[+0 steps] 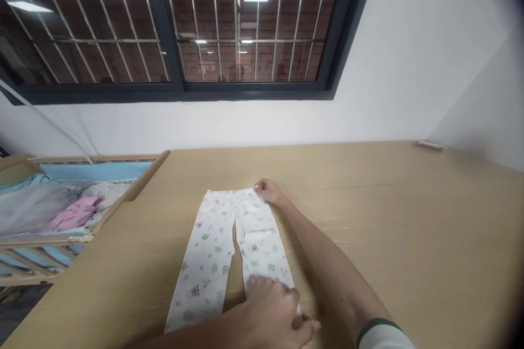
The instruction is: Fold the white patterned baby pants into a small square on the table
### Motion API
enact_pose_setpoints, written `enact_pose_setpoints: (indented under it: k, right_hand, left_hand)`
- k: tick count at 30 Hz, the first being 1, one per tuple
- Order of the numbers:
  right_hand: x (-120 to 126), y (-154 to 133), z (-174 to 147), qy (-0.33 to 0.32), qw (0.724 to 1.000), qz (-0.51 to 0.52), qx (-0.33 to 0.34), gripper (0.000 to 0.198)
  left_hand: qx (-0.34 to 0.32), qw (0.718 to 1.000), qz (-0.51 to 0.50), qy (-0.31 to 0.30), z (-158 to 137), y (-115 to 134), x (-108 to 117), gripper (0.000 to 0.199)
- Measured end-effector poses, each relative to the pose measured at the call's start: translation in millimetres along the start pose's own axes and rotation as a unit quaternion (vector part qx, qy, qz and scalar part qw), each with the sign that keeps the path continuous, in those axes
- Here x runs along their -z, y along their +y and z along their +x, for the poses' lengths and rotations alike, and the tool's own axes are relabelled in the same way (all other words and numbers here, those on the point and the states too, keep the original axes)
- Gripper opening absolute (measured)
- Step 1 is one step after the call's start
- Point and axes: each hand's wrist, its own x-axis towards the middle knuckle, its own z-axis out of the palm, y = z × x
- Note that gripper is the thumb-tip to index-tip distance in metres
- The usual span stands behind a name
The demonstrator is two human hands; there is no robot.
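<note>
A small pair of white pants (213,245) printed with little green and grey figures lies flat on the tan board surface, its waistband at the far end and its legs running toward me. My right hand (268,191) pinches the right corner of the waistband between thumb and fingers. Nearer to me, my left hand (274,305) rests palm down on the right leg, thumb apart from the slightly bent fingers. It is a little blurred and covers the lower part of that leg. Both leg ends are hidden or out of view.
On the left stands a wooden crib (135,188) with blue lining, holding a pink cloth (77,214) and pale bedding. A small whitish item (429,145) lies at the board's far right corner. Behind are a white wall and a dark-framed barred window (256,91).
</note>
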Motion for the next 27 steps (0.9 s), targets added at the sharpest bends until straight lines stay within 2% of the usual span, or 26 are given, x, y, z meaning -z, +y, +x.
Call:
enact_pose_setpoints:
  k: [4,8,12,15,18,20,23,27]
  right_hand:
    - [1,-3,-2,-0.003,1.0,0.008,0.005,0.007]
    - [4,-11,-7,-0.002,1.0,0.014,0.005,0.009]
    - [4,-29,-10,0.019,0.999,0.024,-0.012,0.015]
    - [0,-49,-8,0.037,0.999,0.031,-0.026,0.021]
    - [-11,-76,-3,0.049,0.997,0.038,-0.035,0.024]
    - [-23,-95,0,0.052,0.997,0.041,-0.039,0.025]
    - [-49,-121,6,0.051,0.997,0.035,-0.046,0.026]
    - [-91,-144,15,0.052,0.997,-0.003,-0.054,0.023]
  left_hand:
    - [0.052,0.998,0.03,-0.013,7,7,-4,0.048]
    - [0.046,0.999,0.023,-0.009,3,3,3,0.035]
    - [0.022,0.988,-0.145,0.035,-13,-7,11,0.025]
    - [0.063,0.951,-0.3,0.051,-32,-15,18,0.026]
    - [0.103,0.922,-0.371,0.045,-58,-25,27,0.029]
    - [0.129,0.933,-0.327,0.075,-79,-34,32,0.031]
    - [0.182,0.954,-0.187,0.145,-113,-55,29,0.032]
    - [0.266,0.946,-0.081,0.163,-152,-88,9,0.029]
